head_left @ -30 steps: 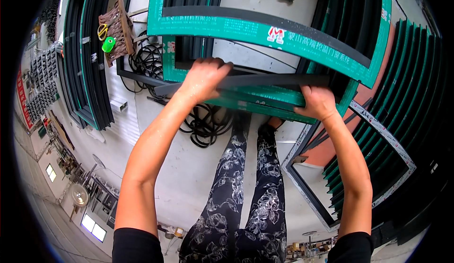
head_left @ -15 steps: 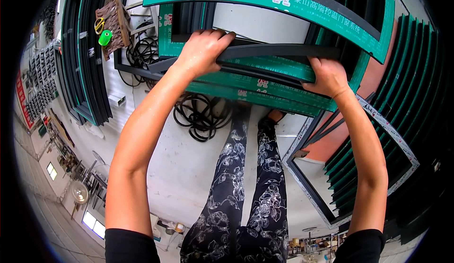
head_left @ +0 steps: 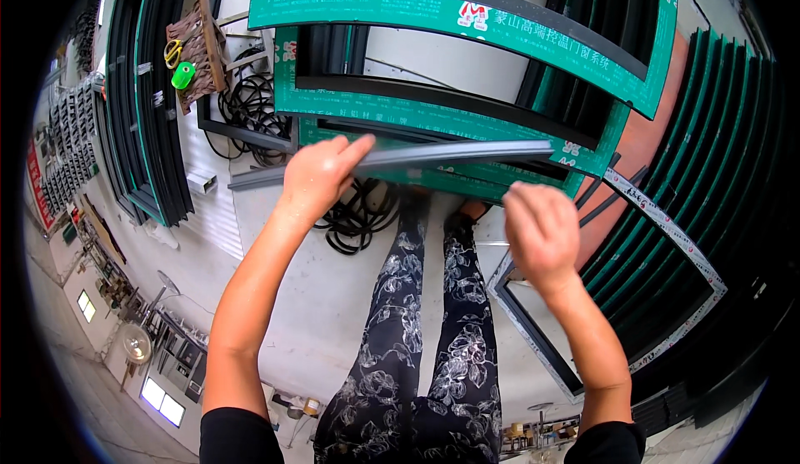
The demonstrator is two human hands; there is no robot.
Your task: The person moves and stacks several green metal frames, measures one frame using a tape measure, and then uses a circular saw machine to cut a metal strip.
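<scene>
Pale floor (head_left: 325, 331), black coil (head_left: 354, 237), green frames (head_left: 400, 14), left fingers (head_left: 357, 152) clamped on gray strip (head_left: 454, 154), right fingers (head_left: 518, 205) unclear

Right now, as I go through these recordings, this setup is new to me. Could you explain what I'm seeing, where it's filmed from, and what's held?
There is no machine here: you see a person's own two bare hands. The view comes from the left of two wide fisheye cameras on their head, looking down, so straight edges bend and the patterned trousers show below.

The left hand grips a long grey strip. The right hand is off it, below its right end, fingers bunched and a little blurred.

Beyond are dark frames with green facing. At upper left, yellow scissors and a green spool rest on a brown stand, near tangled black cables.
</scene>
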